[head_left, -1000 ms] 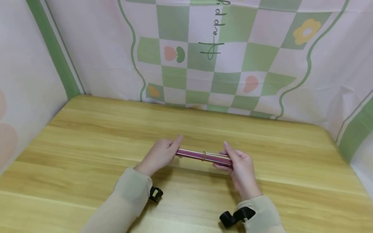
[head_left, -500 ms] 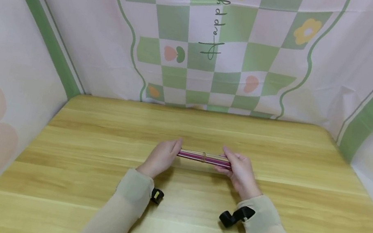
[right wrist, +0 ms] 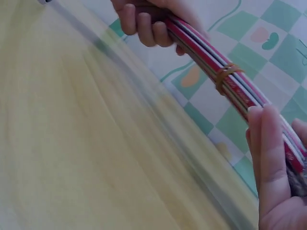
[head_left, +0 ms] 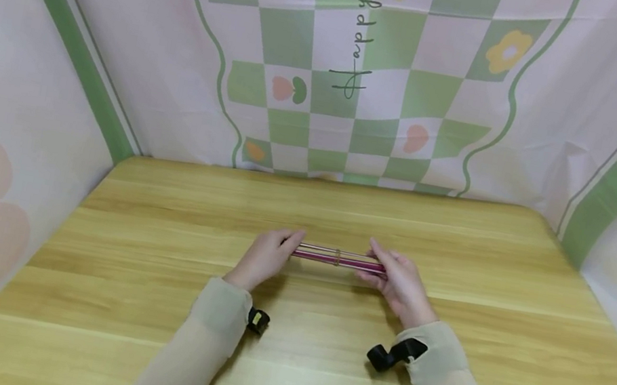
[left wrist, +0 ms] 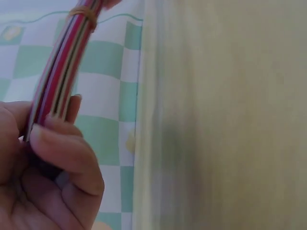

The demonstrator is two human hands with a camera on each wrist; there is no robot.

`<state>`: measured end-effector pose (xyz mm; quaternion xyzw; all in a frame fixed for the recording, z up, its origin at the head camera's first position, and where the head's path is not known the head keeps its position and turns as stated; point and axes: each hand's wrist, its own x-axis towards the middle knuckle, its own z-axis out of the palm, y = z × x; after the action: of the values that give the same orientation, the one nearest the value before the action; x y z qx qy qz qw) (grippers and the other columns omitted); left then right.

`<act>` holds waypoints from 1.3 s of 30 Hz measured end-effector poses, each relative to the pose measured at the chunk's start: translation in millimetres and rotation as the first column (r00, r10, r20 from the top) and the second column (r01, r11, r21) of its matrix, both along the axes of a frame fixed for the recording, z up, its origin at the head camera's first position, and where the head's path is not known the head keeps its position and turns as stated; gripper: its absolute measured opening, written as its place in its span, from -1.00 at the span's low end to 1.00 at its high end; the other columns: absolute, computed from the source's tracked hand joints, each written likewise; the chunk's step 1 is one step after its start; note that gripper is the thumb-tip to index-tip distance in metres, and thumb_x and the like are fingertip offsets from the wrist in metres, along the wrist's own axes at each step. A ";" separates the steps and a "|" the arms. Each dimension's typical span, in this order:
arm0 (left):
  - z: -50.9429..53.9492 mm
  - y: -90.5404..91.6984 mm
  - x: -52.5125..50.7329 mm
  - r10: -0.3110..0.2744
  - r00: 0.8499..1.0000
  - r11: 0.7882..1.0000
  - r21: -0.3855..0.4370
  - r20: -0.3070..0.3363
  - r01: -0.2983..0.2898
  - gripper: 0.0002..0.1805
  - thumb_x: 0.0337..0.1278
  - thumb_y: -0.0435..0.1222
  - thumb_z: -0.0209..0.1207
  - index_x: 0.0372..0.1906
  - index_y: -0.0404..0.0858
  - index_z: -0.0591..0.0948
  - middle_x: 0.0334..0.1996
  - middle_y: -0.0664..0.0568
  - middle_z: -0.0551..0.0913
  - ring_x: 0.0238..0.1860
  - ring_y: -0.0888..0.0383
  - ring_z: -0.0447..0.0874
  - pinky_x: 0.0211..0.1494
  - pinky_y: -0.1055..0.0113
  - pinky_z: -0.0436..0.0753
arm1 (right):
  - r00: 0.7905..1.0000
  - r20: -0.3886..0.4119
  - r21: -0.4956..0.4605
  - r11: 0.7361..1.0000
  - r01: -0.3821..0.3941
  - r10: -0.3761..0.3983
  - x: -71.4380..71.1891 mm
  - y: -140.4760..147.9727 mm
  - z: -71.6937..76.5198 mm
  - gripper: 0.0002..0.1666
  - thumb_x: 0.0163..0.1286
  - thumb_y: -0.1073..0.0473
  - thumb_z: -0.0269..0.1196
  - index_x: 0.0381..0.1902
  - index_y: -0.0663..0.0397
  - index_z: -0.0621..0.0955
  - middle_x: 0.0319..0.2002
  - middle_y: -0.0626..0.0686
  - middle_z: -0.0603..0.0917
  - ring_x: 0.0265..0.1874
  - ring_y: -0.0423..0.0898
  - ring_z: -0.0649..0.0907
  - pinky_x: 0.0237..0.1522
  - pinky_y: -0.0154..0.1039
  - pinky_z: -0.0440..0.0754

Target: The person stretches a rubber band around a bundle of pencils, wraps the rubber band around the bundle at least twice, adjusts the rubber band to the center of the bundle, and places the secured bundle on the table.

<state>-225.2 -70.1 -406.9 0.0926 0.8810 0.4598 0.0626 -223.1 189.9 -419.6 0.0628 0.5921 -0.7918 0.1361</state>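
Between my hands, held above the table, is a bundle of slim pencils [head_left: 315, 254] striped red, white and dark. A tan rubber band [right wrist: 225, 77] wraps its middle. My left hand [head_left: 261, 260] grips the left end with curled fingers and thumb. At the other end, my right hand [head_left: 404, 290] pinches the pencils between thumb and fingers. In the left wrist view the bundle [left wrist: 61, 67] rises tilted out of the left fingers. The right wrist view shows faint lettering on a red pencil [right wrist: 242, 96]. Both ends are partly hidden by the hands.
The light wooden table [head_left: 299, 384] spreads under both arms. Behind it hangs a green-and-white checked cloth [head_left: 331, 114], with printed cloth on both sides. A black wrist camera [head_left: 259, 321] sits at the left cuff, another black camera [head_left: 380, 358] at the right.
Both hands keep hold of the pencils and shift only slightly. The bundle has turned a little in the fingers, so the pencils' visible stripes differ. The rubber band stays at the middle.
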 end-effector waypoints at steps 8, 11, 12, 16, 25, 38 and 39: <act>-4.1 -12.1 -8.4 0.105 0.978 0.942 0.297 0.182 -0.157 -0.59 0.30 -0.06 0.25 -0.06 -0.36 0.68 -0.39 -0.20 0.72 -0.58 0.22 0.61 -0.45 0.36 0.71 | 0.999 -0.049 -0.048 0.999 -0.023 0.020 -2.1 8.9 -2.9 -0.61 0.48 0.28 0.16 0.16 0.40 0.39 -0.10 0.03 0.58 -0.20 -0.15 0.72 0.00 -0.34 0.71; -5.2 -15.3 -10.2 0.081 0.965 0.899 0.399 0.249 -0.179 -0.61 0.25 -0.27 0.30 0.07 -0.45 0.63 -0.20 -0.24 0.72 -0.49 0.19 0.66 -0.37 0.35 0.75 | 0.998 -0.048 -0.046 0.999 -0.029 0.027 -2.8 10.2 -3.8 -0.50 0.48 0.31 0.14 0.25 0.47 0.30 -0.03 0.06 0.50 -0.16 -0.16 0.70 0.03 -0.35 0.69; -5.3 -16.3 -10.4 0.070 0.961 0.887 0.424 0.267 -0.183 -0.60 0.22 -0.34 0.31 0.10 -0.47 0.61 -0.15 -0.25 0.71 -0.47 0.18 0.67 -0.35 0.36 0.75 | 0.999 -0.047 -0.044 0.999 -0.028 0.026 -3.1 10.6 -4.3 -0.49 0.48 0.31 0.14 0.26 0.49 0.30 -0.03 0.06 0.50 -0.17 -0.16 0.70 0.03 -0.35 0.70; -6.6 -19.8 -11.0 0.043 0.947 0.857 0.475 0.317 -0.198 -0.57 0.15 -0.50 0.30 0.14 -0.51 0.57 -0.11 -0.22 0.70 -0.42 0.16 0.69 -0.33 0.40 0.75 | 0.999 -0.047 -0.026 0.999 -0.027 0.026 -2.8 11.5 -5.7 -0.47 0.48 0.30 0.16 0.27 0.51 0.31 -0.06 0.05 0.54 -0.21 -0.18 0.72 -0.01 -0.37 0.71; -14.4 -20.2 -13.3 0.069 0.934 0.845 0.477 0.351 -0.241 -0.71 0.24 -0.49 0.23 0.04 -0.51 0.62 -0.25 -0.22 0.75 -0.43 0.21 0.71 -0.35 0.43 0.75 | 0.998 -0.065 0.040 0.999 0.000 0.003 -1.2 11.2 -8.5 -0.51 0.44 0.32 0.21 0.21 0.51 0.41 -0.24 -0.05 0.69 -0.44 -0.22 0.71 -0.23 -0.41 0.74; -19.6 -15.3 -12.0 0.089 0.919 0.847 0.456 0.384 -0.272 -0.72 0.30 -0.50 0.16 0.04 -0.58 0.57 -0.36 -0.12 0.67 -0.52 0.24 0.66 -0.38 0.43 0.74 | 0.995 -0.097 0.326 0.945 0.004 0.029 -5.0 10.2 -12.1 -0.50 0.42 0.21 0.27 0.15 0.50 0.48 -0.29 -0.10 0.66 -0.54 -0.27 0.65 -0.40 -0.42 0.72; -19.4 -15.3 -11.8 0.087 0.919 0.846 0.459 0.385 -0.272 -0.72 0.29 -0.51 0.17 0.05 -0.58 0.57 -0.35 -0.12 0.68 -0.51 0.24 0.66 -0.37 0.42 0.75 | 0.994 -0.100 0.345 0.939 0.002 0.034 -5.1 10.5 -12.4 -0.49 0.42 0.20 0.27 0.15 0.51 0.48 -0.30 -0.11 0.66 -0.56 -0.27 0.64 -0.42 -0.41 0.71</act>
<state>-236.9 -85.4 -426.3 -0.0616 0.7094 0.6864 0.1478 -228.2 200.5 -432.0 0.0395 0.7283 -0.6770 0.0983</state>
